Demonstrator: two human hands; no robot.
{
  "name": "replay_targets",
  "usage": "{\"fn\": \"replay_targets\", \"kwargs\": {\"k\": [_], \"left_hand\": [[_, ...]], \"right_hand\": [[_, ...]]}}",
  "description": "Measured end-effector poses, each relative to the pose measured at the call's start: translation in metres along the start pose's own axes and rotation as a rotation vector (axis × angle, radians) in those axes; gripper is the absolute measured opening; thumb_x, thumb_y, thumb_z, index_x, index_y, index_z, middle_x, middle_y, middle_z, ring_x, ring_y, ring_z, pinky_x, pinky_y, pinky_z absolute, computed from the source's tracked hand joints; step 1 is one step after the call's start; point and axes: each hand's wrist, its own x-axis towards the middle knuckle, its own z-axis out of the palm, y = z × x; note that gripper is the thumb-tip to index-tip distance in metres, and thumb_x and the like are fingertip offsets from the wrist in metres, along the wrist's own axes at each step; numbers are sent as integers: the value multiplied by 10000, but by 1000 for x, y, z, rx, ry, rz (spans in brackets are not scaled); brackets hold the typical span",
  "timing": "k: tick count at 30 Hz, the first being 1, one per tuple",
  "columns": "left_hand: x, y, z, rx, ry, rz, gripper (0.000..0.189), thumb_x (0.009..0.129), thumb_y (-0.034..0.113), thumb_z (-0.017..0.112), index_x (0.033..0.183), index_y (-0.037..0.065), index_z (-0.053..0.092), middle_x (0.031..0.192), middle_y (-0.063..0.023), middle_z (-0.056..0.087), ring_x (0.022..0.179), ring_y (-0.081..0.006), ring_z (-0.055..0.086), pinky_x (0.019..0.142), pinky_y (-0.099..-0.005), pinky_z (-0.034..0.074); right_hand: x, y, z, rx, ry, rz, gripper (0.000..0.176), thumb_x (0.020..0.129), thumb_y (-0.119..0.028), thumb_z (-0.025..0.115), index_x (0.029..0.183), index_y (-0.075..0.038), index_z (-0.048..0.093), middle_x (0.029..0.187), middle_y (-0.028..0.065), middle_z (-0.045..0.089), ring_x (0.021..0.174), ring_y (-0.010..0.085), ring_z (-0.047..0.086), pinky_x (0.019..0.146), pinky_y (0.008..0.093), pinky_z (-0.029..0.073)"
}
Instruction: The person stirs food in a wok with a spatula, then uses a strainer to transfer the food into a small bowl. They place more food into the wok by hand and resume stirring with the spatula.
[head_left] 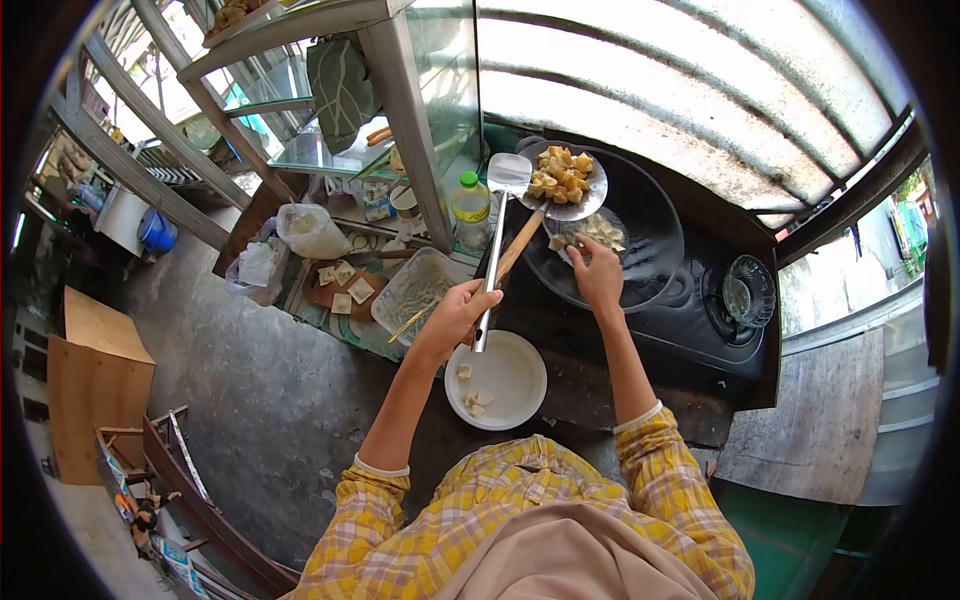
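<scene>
My left hand (462,312) is closed around two handles together, those of a metal spatula (510,172) and of a wooden-handled skimmer (598,190). Golden fried pieces (562,172) are heaped on the skimmer, which sits over the far left of a large dark wok (658,225). Low over the wok is my right hand (598,272), its fingers pinched on a small pale dough piece (566,254). Beside those fingertips, other pale pieces (604,230) lie in the oil. Below my hands stands a white bowl (522,372) holding a few pale pieces.
Right of the wok, a glass dish (748,290) sits on the stove's other burner. To the left are a plastic tub (415,280), a round board (335,290) with dough squares, and a green-capped bottle (470,208). A glass display case (440,90) rises behind them.
</scene>
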Motion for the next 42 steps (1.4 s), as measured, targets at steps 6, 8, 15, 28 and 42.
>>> {"fn": "replay_targets", "kwargs": {"k": [6, 8, 15, 28, 42], "left_hand": [[4, 0, -1, 2, -20, -24, 212, 859, 283, 580, 860, 79, 526, 532, 82, 347, 377, -9, 314, 328, -188, 284], [6, -3, -1, 5, -18, -39, 217, 857, 293, 582, 849, 85, 521, 535, 83, 347, 382, -7, 312, 328, -187, 280], [2, -4, 5, 11, -9, -83, 236, 858, 316, 580, 816, 98, 501, 535, 84, 338, 388, -5, 297, 335, -188, 262], [-1, -21, 14, -145, -94, -96, 200, 885, 281, 552, 900, 84, 522, 548, 79, 405, 383, 11, 325, 332, -154, 249], [-6, -19, 24, -101, -122, -84, 191, 886, 269, 557, 914, 87, 505, 553, 78, 378, 388, -4, 312, 354, -173, 226]], "right_hand": [[-85, -21, -21, 222, -356, 19, 165, 761, -161, 632, 904, -90, 676, 723, 87, 647, 648, 167, 623, 589, 293, 465], [-120, -11, -4, 116, -581, 36, 192, 751, -218, 634, 903, -110, 680, 748, 72, 653, 682, 234, 630, 647, 328, 491], [-195, 17, 77, 31, -835, -176, 240, 761, -244, 632, 978, -141, 643, 887, 79, 615, 803, 286, 613, 675, 409, 495], [-233, 27, 109, -120, -692, -422, 217, 718, -190, 618, 915, -113, 564, 848, 61, 557, 800, 251, 602, 603, 421, 497], [-237, 53, 127, -189, -581, -743, 199, 697, -290, 641, 775, -121, 569, 768, 31, 545, 744, 220, 564, 592, 392, 432]]}}
